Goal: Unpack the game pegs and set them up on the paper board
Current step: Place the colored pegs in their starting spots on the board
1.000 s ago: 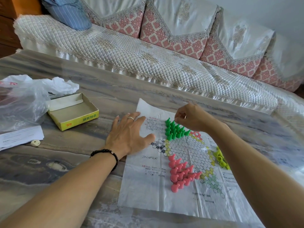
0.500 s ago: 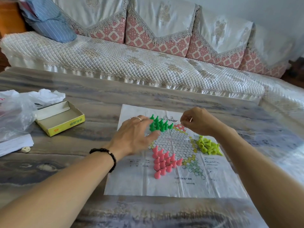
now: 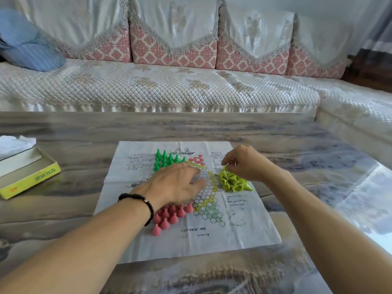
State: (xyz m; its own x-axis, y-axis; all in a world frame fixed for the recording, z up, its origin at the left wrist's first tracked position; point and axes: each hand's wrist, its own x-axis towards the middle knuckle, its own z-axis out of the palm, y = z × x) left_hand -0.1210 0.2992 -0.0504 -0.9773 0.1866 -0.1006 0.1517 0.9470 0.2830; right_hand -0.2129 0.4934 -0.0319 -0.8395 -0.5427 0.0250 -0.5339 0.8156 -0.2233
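Pegs: green & pink upright, lime toppled; left grip apart, right curled.

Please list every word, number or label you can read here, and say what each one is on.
"45", seen upside down: yellow side of the box.
Further characters on that side: too blurred to read.
Title and printed text blocks on the paper board: too small and blurred to read.
Pegs: no markings visible.
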